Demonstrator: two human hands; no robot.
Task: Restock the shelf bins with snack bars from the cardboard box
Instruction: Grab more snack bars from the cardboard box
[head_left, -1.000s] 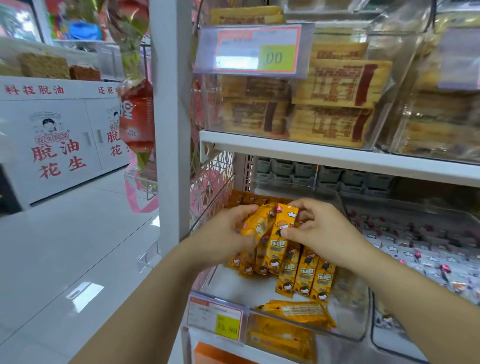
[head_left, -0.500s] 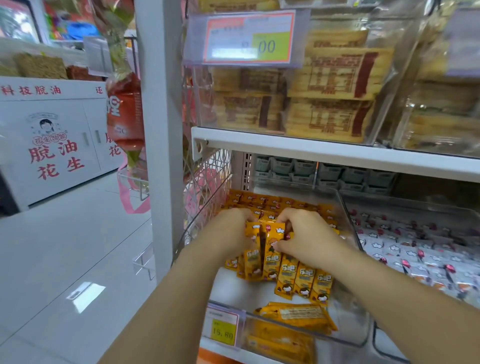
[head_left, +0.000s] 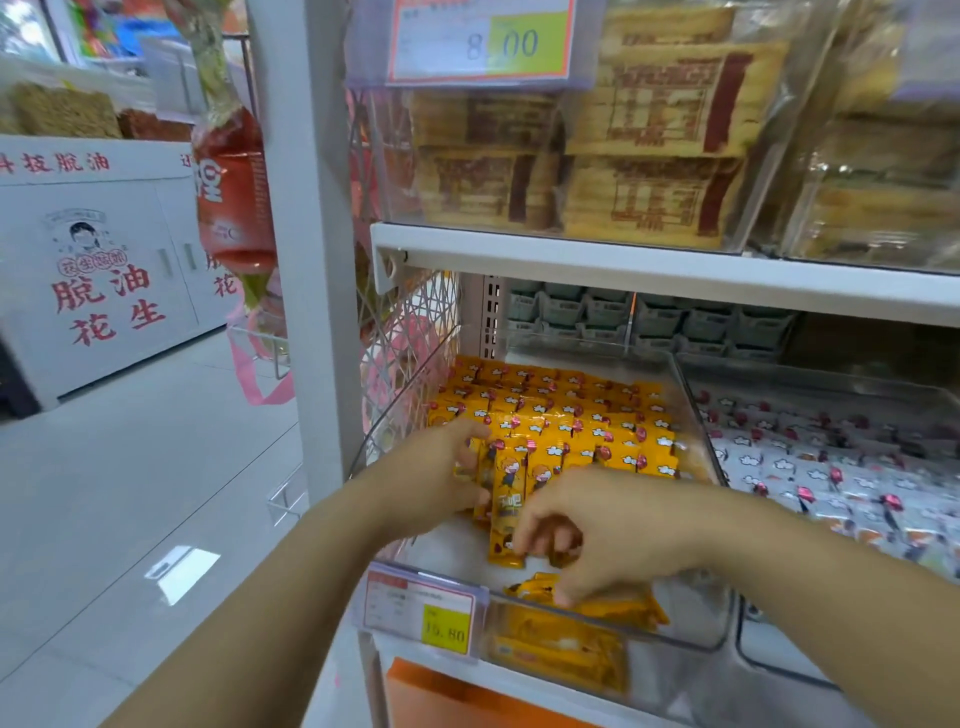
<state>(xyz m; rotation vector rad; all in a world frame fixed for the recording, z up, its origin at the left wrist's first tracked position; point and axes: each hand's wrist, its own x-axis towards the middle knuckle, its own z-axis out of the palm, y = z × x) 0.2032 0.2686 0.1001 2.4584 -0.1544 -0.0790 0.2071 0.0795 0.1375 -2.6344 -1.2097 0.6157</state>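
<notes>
Right hand (head_left: 608, 535) dropped frontward — like left hand (head_left: 441, 467), gripping snack bars (head_left: 508, 486).

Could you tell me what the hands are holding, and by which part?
The right hand pinches the yellow snack bars by their lower ends; the left hand grips their upper left side.

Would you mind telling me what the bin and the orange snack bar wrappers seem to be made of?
The bin looks like clear, glossy rigid plastic: its walls are see-through with bright edges. The orange snack bars seem wrapped in shiny printed film, likely plastic, given the glints.
</notes>
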